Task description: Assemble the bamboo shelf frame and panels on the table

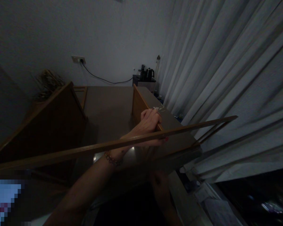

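My left hand (151, 118), with a bracelet on its wrist, reaches forward and closes over the top edge of an upright wooden panel (139, 105). A red fingernail shows just below a long thin wooden rail (108, 145), which crosses in front of my left forearm and slants up to the right. Low in the shadow is my right hand (160, 185), its fingers seeming curled near the dark lower edge of the furniture; what they hold is hidden. A larger dark wooden panel (52, 125) leans upright on the left. Small pale pieces (158, 108) lie beyond my left hand.
White curtains (217, 69) hang along the right. A black kettle (150, 74) stands on a small cabinet (143, 83) by the back wall. A black cord (108, 81) runs from a wall socket (77, 59). Dried plants (49, 81) stand at left; papers (214, 201) lie lower right.
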`<state>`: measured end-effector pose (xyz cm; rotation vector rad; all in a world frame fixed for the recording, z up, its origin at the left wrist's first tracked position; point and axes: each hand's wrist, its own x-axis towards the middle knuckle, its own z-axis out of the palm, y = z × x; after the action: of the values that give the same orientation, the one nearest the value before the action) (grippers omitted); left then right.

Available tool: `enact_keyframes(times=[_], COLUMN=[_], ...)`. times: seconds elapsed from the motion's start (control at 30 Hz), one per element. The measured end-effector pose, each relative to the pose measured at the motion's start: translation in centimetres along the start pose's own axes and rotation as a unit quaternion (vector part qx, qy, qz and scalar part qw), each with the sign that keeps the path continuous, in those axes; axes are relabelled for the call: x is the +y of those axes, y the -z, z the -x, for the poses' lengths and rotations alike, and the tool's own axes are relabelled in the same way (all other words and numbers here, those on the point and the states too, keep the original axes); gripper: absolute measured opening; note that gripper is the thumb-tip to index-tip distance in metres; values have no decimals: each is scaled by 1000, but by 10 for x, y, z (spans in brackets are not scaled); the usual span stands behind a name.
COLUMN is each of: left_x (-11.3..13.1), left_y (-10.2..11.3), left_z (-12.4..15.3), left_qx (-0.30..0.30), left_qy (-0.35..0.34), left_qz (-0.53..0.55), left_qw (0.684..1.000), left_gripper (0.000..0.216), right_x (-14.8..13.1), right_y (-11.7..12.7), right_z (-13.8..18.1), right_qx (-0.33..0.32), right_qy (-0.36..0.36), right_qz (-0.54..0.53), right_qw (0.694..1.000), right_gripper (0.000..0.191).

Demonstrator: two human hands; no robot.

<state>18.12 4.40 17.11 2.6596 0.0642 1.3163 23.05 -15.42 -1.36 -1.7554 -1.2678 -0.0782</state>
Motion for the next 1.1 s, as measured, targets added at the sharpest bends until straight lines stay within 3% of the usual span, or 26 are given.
enact_keyframes(times=[0.13,0.27,0.4,0.6,0.73,0.87,1.1], left_x=[2,3,2,0,-1,-2,-3], left_y=[2,3,2,2,2,1,-1], left_z=[0,0,1,0,0,0,0], left_qx=[16,21,14,6,15,23,35], left_qy=[-6,-10,-7,-7,-16,-21,-32], left_qz=[0,-2,-9,-8,-9,-15,-18], left_qw=[1000,1000,1000,1000,1000,999,999], left_gripper=[39,38,38,39,42,43,43], right_x=[-5,-2,3,7,16,24,16], right_y=[-4,-8,-10,-2,3,5,6], right_z=[7,10,9,6,9,11,5], right_qx=[21,84,75,39,4,-11,8], right_qy=[-48,-58,15,123,184,206,189], right_qz=[-10,-35,-99,-101,-73,-48,-20], right_qw=[999,994,992,987,980,977,982], right_gripper=[45,31,26,16,24,31,17])
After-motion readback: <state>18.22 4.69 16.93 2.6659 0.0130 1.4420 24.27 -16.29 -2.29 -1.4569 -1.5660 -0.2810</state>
